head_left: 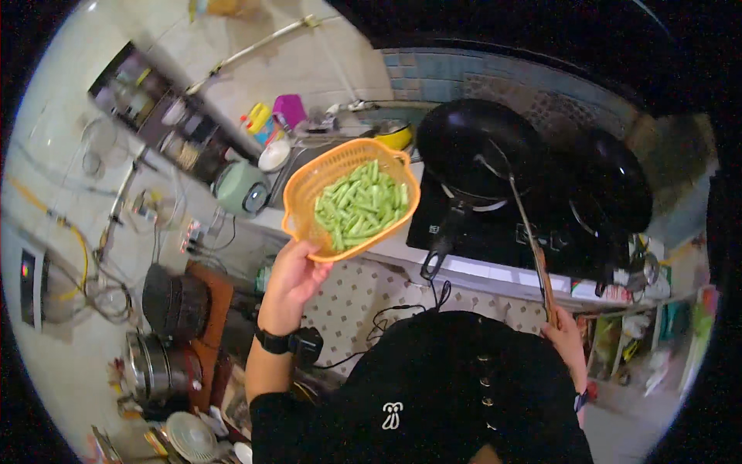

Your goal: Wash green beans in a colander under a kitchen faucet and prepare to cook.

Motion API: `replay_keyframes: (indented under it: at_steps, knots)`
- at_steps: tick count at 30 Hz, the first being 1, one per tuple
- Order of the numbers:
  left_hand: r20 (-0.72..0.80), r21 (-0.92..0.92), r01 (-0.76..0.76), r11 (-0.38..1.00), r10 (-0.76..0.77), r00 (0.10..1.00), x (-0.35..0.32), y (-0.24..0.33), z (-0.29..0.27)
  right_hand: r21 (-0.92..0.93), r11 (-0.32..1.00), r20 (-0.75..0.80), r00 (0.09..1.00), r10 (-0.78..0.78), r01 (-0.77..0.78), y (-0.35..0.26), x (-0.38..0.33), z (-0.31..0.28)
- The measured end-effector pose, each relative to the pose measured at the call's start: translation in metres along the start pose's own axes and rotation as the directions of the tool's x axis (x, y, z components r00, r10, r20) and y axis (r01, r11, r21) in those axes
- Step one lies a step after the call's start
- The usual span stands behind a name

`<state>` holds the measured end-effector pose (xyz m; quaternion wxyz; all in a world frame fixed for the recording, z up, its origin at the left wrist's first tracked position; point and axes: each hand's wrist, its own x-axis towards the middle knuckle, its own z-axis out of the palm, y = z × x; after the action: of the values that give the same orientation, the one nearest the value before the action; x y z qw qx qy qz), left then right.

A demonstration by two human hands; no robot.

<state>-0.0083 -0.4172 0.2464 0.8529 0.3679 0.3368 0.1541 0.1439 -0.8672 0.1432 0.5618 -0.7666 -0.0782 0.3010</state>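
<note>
My left hand [296, 272] is closed on the near edge of an orange plastic basket [307, 188]. Cut green beans [362, 207] lie in the basket, which is held up and tilted a little, left of the stove. A long metal spatula [529, 223] with a wooden handle is gripped at its end by my right hand [564, 337]. The spatula's head reaches into a black wok [450, 143] on the hob; the wok's dark inside hides any detail there. The wok's black handle [446, 241] points toward me over the counter edge.
A black lid or second pan [618, 182] stands on the right of the hob [510, 241]. Behind the basket are a sink [292, 164], a white bowl [273, 155] and a green rice cooker [241, 188]. Pots [158, 367] stand at left; a cable [379, 329] crosses the floor.
</note>
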Motion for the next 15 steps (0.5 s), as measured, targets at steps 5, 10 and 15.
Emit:
replay_keyframes:
  at_steps: [5, 10, 15]
  knots:
    - [0.023, 0.225, -0.045, 0.973, 0.041, 0.999, 0.005, -0.002, 0.007, -0.028, 1.000, -0.063, 0.998, -0.006, 0.005, 0.009, -0.003, 0.001]
    - [0.032, 0.477, -0.144, 0.867, 0.146, 0.989, 0.019, 0.009, 0.024, 0.028, 0.998, -0.056, 0.996, 0.063, -0.062, -0.029, -0.015, 0.002]
    - [0.209, 0.703, -0.308, 0.641, 0.228, 0.951, 0.067, 0.028, 0.100, -0.009, 0.997, -0.089, 0.993, -0.072, 0.072, -0.042, -0.012, 0.002]
